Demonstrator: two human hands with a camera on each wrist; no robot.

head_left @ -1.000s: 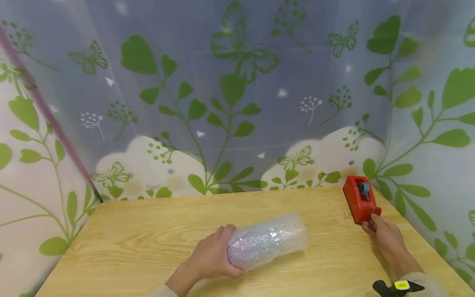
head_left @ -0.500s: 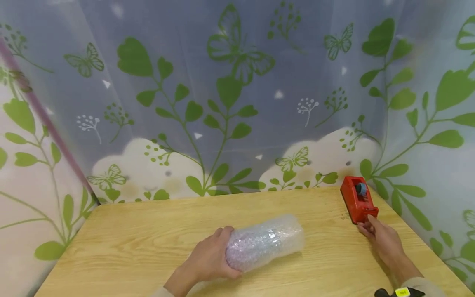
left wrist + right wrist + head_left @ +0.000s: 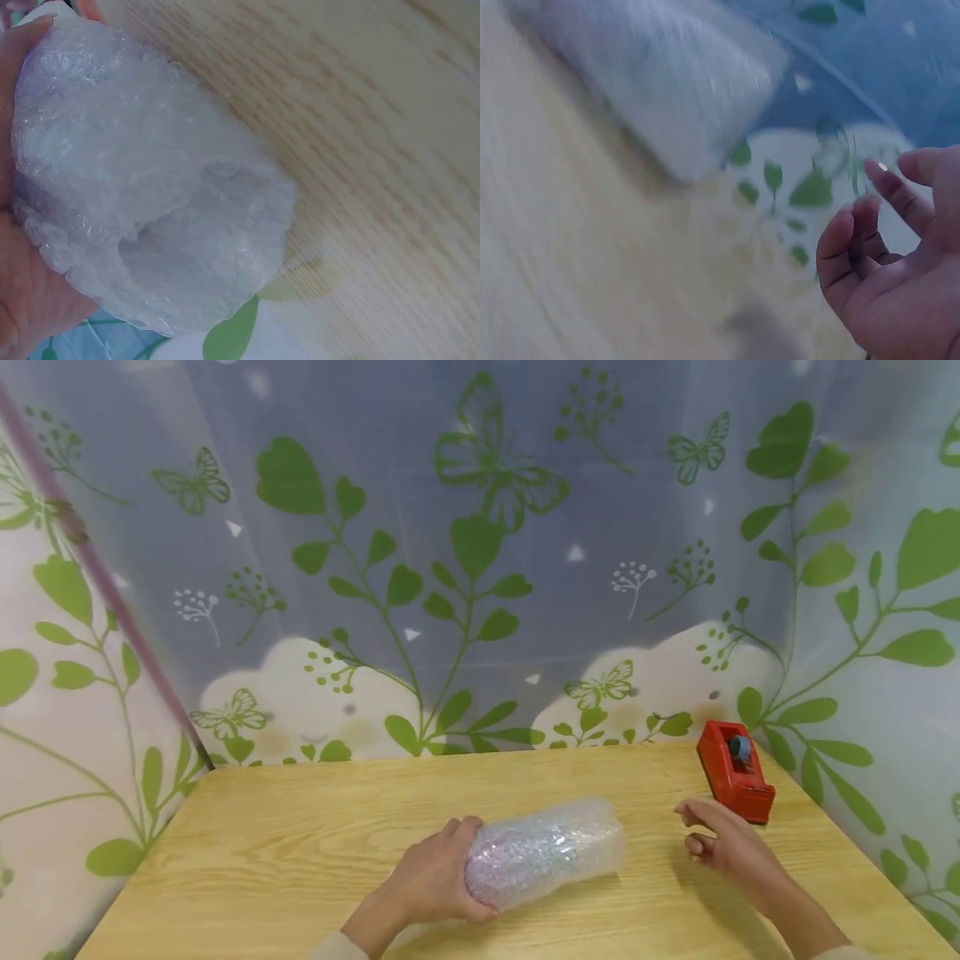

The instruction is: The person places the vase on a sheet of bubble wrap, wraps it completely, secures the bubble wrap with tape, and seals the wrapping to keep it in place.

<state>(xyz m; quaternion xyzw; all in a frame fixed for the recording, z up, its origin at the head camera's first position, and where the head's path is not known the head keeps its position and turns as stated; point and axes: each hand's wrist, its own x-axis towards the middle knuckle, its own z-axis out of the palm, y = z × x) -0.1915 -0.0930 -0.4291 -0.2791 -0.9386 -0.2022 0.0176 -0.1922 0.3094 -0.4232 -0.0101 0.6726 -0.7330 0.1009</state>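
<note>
My left hand [image 3: 437, 875] grips the left end of a bubble-wrapped roll [image 3: 546, 853], which lies slantwise over the wooden table. In the left wrist view the far end of the bubble wrap [image 3: 217, 247] is loose and hollow; what is wrapped inside shows only as a faint purple tint. Left of a red tape dispenser [image 3: 738, 772], my right hand [image 3: 738, 857] hangs above the table with bent fingers. At its thumb and forefinger tips a small bright glint shows in the right wrist view, seemingly a piece of clear tape [image 3: 883, 166], barely visible.
A wooden table [image 3: 300, 827] spans the front. Behind it and at both sides hang printed curtains [image 3: 525, 610] with leaves and butterflies. A pinkish pole [image 3: 120, 597] slants down at the left back corner. The tape dispenser stands near the right edge.
My right hand has left the front of the tape dispenser and moved left toward the bubble-wrapped roll. The left hand keeps its grip, and the roll lies nearly as before.
</note>
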